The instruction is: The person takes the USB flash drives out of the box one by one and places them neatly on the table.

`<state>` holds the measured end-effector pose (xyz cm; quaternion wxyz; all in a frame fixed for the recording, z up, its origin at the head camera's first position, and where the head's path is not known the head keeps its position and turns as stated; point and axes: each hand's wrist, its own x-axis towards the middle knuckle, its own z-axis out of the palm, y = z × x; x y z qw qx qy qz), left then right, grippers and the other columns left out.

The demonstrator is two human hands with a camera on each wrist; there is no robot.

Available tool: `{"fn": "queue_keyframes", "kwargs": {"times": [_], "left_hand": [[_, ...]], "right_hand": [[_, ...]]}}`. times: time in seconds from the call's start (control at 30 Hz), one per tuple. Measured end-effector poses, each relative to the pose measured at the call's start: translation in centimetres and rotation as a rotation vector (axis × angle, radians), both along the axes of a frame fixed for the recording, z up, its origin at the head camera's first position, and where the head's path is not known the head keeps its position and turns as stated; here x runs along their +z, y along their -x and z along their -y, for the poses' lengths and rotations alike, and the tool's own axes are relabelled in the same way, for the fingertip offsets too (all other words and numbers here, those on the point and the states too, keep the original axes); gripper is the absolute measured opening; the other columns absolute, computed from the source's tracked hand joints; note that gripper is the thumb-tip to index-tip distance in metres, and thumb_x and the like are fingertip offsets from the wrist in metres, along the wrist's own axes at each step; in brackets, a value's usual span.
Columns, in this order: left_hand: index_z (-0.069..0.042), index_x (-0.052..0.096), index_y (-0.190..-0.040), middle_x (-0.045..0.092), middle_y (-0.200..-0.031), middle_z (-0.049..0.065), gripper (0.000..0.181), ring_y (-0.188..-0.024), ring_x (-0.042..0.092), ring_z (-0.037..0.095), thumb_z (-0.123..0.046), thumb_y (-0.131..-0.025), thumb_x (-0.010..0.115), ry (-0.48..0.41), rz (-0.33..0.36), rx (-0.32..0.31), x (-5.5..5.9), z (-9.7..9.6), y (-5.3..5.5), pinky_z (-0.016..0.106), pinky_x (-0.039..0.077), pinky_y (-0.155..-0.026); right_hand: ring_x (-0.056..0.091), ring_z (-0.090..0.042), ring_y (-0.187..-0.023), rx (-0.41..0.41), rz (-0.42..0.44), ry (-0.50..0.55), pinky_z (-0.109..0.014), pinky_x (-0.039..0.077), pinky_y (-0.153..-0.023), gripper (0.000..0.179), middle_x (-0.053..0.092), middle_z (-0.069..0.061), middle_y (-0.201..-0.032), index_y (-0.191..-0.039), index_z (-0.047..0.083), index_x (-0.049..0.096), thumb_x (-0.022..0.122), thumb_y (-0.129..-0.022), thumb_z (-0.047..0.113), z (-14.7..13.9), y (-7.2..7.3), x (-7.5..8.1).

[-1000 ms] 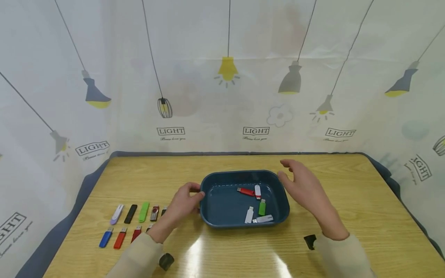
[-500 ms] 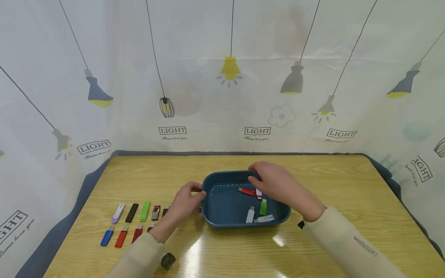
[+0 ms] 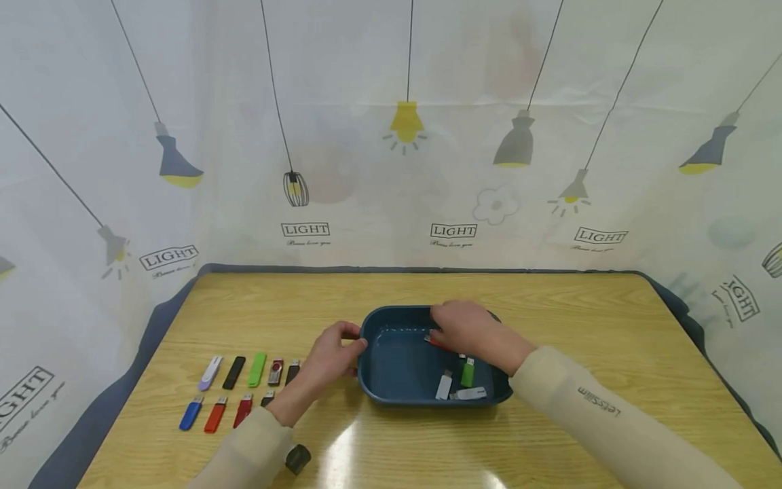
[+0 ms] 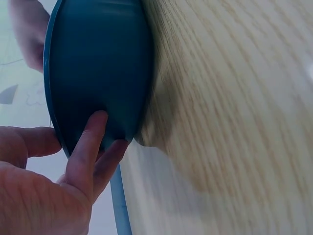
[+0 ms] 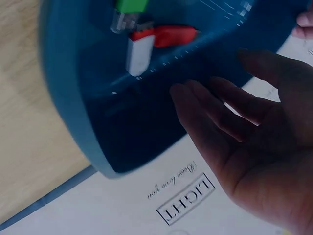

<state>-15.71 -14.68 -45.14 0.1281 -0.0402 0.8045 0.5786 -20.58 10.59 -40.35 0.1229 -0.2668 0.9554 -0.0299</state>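
A dark blue rectangular dish (image 3: pixel 394 367) sits at the table's middle. My left hand (image 3: pixel 330 356) grips its left wall, thumb at the rim and fingers against the outside. Over the dish's right half reaches my right hand (image 3: pixel 467 329), its fingers loosely bent and holding nothing in the right wrist view. Beneath that hand lie a red USB stick (image 5: pixel 173 36) and a white-and-red one (image 5: pixel 140 54), largely hidden in the head view. Nearer the front wall inside are a green USB stick (image 3: pixel 468 373), a white one (image 3: pixel 444 386) and a pale grey one (image 3: pixel 472 393).
Left of the dish, two rows of USB sticks lie on the wooden table (image 3: pixel 550 435), among them a lilac one (image 3: pixel 210 373), a light green one (image 3: pixel 257 369) and a blue one (image 3: pixel 191 413). A lamp-printed curtain (image 3: pixel 354 136) surrounds the table.
My right hand has come from beyond the dish's right rim leftward and down into it, covering the red and white-and-red sticks. My left hand keeps its grip on the wall.
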Motion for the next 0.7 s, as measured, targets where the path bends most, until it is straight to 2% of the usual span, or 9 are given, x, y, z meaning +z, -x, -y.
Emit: {"fn": "queue_keyframes", "kwargs": {"times": [0.1,0.2,0.3,0.47,0.57,0.7], "left_hand": [[0.007,0.056,-0.129,0.057,-0.128,0.021,0.03,-0.087,0.065,0.023,-0.01,-0.104,0.059,-0.011,-0.001,-0.003,0.0,-0.1,-0.1,0.036,0.062,-0.069],[0.007,0.056,-0.129,0.057,-0.128,0.021,0.03,-0.085,0.065,0.022,-0.009,-0.104,0.058,-0.016,-0.003,-0.001,-0.1,-0.1,-0.1,0.036,0.062,-0.069],[0.007,0.056,-0.128,0.057,-0.128,0.021,0.029,-0.084,0.066,0.022,-0.009,-0.104,0.059,-0.017,-0.005,0.0,-0.1,-0.2,-0.1,0.036,0.062,-0.069],[0.007,0.056,-0.128,0.057,-0.128,0.022,0.03,-0.086,0.065,0.023,-0.01,-0.104,0.059,-0.022,-0.012,-0.007,0.2,-0.1,-0.2,0.036,0.062,-0.069],[0.007,0.056,-0.128,0.056,-0.128,0.022,0.03,-0.088,0.065,0.024,-0.01,-0.103,0.059,-0.02,-0.013,-0.009,0.2,-0.1,-0.2,0.037,0.062,-0.069],[0.006,0.056,-0.128,0.056,-0.128,0.022,0.03,-0.09,0.065,0.025,-0.01,-0.103,0.059,-0.008,-0.012,-0.008,0.2,0.0,-0.1,0.037,0.063,-0.07]], "right_hand": [[0.055,-0.019,-0.064,-0.004,0.026,-0.01,-0.039,0.05,-0.063,0.019,0.056,-0.003,-0.072,-0.095,0.006,0.067,0.071,-0.1,0.023,0.2,0.0,-0.7],[0.052,-0.019,-0.062,-0.009,0.037,-0.012,-0.039,0.048,-0.063,0.018,0.053,-0.003,-0.069,-0.092,0.006,0.067,0.071,-0.1,0.022,0.4,0.0,-1.1],[0.049,-0.018,-0.059,0.001,0.048,-0.005,-0.038,0.045,-0.062,0.017,0.051,-0.003,-0.066,-0.088,0.007,0.067,0.07,-0.101,0.017,0.7,-0.1,-1.1],[0.041,-0.016,-0.055,0.023,0.119,-0.051,-0.034,0.038,-0.059,0.02,0.05,-0.002,-0.061,-0.079,0.01,0.066,0.071,-0.098,0.01,1.3,-0.3,-0.7],[0.042,-0.016,-0.057,0.034,0.151,-0.095,-0.033,0.038,-0.06,0.016,0.054,-0.002,-0.065,-0.081,0.01,0.069,0.075,-0.095,0.008,1.6,-0.3,-0.5],[0.047,-0.016,-0.061,0.061,0.153,-0.148,-0.032,0.042,-0.061,0.007,0.058,-0.002,-0.069,-0.088,0.008,0.073,0.076,-0.094,0.008,2.2,-0.2,-0.5]]}}
